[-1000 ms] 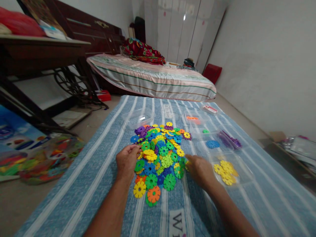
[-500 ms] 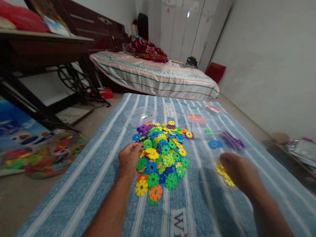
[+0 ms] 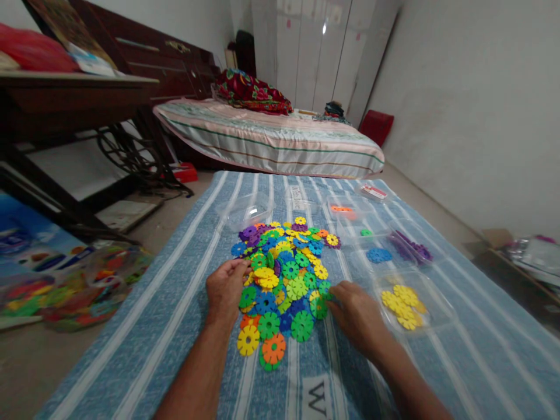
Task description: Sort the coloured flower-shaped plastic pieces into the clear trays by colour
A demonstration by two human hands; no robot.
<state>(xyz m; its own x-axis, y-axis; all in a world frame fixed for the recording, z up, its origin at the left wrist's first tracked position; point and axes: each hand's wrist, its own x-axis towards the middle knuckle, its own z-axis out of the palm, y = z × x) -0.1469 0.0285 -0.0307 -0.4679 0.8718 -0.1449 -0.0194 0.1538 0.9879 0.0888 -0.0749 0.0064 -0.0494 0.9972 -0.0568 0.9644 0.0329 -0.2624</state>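
A heap of notched plastic snowflake discs [image 3: 296,287] in green, yellow, blue, purple and orange lies on the striped cloth. My left hand [image 3: 225,287] rests against the heap's left edge with fingers pinched together, close to several yellow discs [image 3: 265,277]; what its fingertips hold is hidden. At the right edge, my right hand [image 3: 355,312] has its fingers loosely apart and reaching the green discs [image 3: 324,289]. Right of that hand, a clear plastic box [image 3: 441,306] holds several yellow discs [image 3: 403,304].
More clear boxes hold blue discs [image 3: 378,255], purple discs [image 3: 411,247], a green disc [image 3: 366,233] and orange discs [image 3: 341,209]. Another clear box [image 3: 245,211] stands behind the heap. A bed [image 3: 271,137] is beyond; a sewing-machine table [image 3: 79,87] stands left.
My right hand has moved left from above the box of yellow discs to the heap's right edge. My left hand stays by the heap. The view has shifted slightly.
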